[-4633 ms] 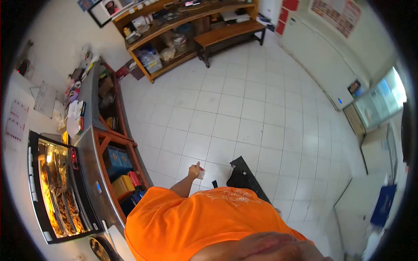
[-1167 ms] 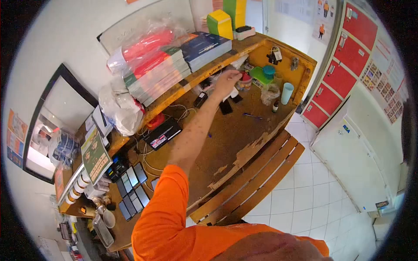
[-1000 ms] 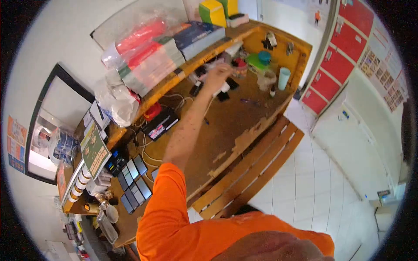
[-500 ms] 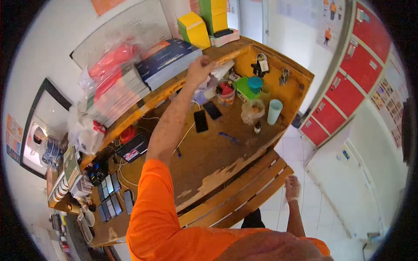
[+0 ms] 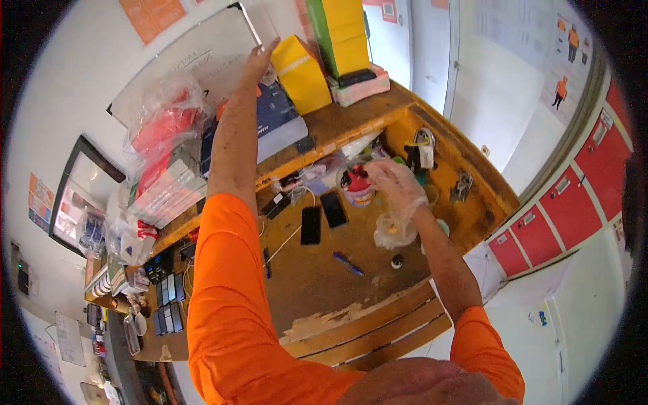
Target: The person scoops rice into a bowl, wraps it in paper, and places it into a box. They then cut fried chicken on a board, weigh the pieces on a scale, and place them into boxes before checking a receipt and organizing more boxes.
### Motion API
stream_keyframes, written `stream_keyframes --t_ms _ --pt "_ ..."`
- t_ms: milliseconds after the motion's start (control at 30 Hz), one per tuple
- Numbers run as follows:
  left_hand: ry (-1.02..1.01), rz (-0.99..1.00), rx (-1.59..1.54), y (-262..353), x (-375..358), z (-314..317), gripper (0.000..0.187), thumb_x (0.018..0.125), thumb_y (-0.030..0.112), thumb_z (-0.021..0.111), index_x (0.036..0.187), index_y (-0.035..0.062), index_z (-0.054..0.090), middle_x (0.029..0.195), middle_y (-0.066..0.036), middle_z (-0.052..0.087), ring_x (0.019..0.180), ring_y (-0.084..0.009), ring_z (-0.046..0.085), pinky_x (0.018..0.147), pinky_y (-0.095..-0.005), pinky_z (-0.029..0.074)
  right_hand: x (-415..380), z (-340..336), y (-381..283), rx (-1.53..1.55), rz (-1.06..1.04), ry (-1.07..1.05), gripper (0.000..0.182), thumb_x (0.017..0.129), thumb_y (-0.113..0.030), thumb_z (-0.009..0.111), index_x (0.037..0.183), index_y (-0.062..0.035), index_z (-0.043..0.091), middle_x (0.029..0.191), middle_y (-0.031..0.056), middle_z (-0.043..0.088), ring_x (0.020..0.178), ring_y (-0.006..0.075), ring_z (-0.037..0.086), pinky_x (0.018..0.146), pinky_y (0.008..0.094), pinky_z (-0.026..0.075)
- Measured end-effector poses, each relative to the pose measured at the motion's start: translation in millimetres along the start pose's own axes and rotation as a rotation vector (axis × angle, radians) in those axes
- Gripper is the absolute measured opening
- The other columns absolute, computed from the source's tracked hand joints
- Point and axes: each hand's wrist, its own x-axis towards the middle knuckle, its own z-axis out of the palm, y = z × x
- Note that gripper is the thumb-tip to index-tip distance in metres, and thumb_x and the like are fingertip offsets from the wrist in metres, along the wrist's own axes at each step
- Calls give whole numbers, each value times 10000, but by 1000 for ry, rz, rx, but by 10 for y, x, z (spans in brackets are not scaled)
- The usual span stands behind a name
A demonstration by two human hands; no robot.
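Note:
My left hand [image 5: 260,62] reaches up to the shelf, fingers apart, at the left edge of a yellow box [image 5: 302,75] and above a dark blue box [image 5: 273,111]. Whether its fingertips touch the yellow box is unclear. My right hand [image 5: 395,183], in a clear plastic glove, hangs over the desk beside a small tub with red things [image 5: 356,187]. Its fingertips are bent near the red things; what they hold, if anything, cannot be made out. Under this hand lies a crumpled clear plastic bag [image 5: 394,231].
Two dark phones [image 5: 311,225], a blue pen [image 5: 348,264] and a small bottle [image 5: 397,261] lie on the desk [image 5: 304,283]. Plastic-wrapped red items [image 5: 162,128] stand at the shelf's left. A wooden bench [image 5: 378,324] runs along the desk's near edge.
My left hand has moved left along the shelf to the yellow box. My right hand has risen from beside the bench to over the desk. The view has shifted.

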Motion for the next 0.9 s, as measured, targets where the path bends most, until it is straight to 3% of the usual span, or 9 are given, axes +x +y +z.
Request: stream_keyframes --t_ms 133,200,267,367,500,667,767,833,900 --pt "-283 -171 20 71 -256 59 998 672 608 705 1322 -76 378 1104 -233 579 983 -283 595 777 -407 499 531 110 161 544 203 -70 426 892 -327 599 1161 -1 546 1054 93 603 920 188 599 802 309 490" --pt "-147 -95 8 164 -545 -9 695 745 466 715 1224 22 476 862 -79 601 590 -131 553 440 -326 415 683 149 56 714 317 7 430 881 -322 620 1164 -9 536 1058 90 594 875 173 599 769 295 496" --pt "-179 -137 6 216 -748 -30 644 764 402 727 1213 15 475 902 -104 604 662 -166 584 511 -322 459 767 189 -3 782 360 43 474 861 -336 649 1189 -21 515 1047 72 589 845 157 596 724 295 504" --pt "-81 257 91 170 -1108 32 586 762 410 730 1107 -23 536 1013 -180 634 942 -269 617 802 -371 482 935 282 35 982 312 234 519 829 -355 686 1199 -42 501 1082 73 570 821 152 599 656 319 513" --pt "53 440 166 406 -1725 86 442 822 354 675 1095 23 569 1042 -170 631 1005 -267 598 877 -360 442 1130 281 -259 1082 318 310 587 817 -391 692 1231 -35 475 1137 80 549 913 181 591 749 329 506" --pt "74 435 80 300 -2018 138 347 874 298 618 1128 65 584 1089 -158 619 1021 -270 590 860 -337 445 1460 175 -896 -233 -306 589 788 671 -435 785 1270 -54 444 1265 176 492 1148 332 498 953 370 415" --pt "95 550 -81 107 -1820 95 261 897 259 581 1068 63 606 1068 -153 620 821 -261 631 702 -346 497 1707 279 -965 -69 -275 485 740 652 -402 788 1237 -75 476 1213 193 542 1089 341 544 924 395 434" --pt "160 43 -773 30 -1543 -20 319 932 293 505 1111 39 576 1045 -107 630 735 -228 639 650 -362 518 1679 252 -999 -56 -238 419 700 667 -391 777 1221 -77 485 1157 175 581 1051 327 570 905 397 442" --pt "50 -210 -656 -198 -1067 -36 358 925 351 495 1116 57 565 1011 -103 640 644 -219 623 565 -365 509 1772 257 -844 -84 -184 396 605 697 -363 752 1174 -81 510 1014 125 659 961 304 623 843 397 465"
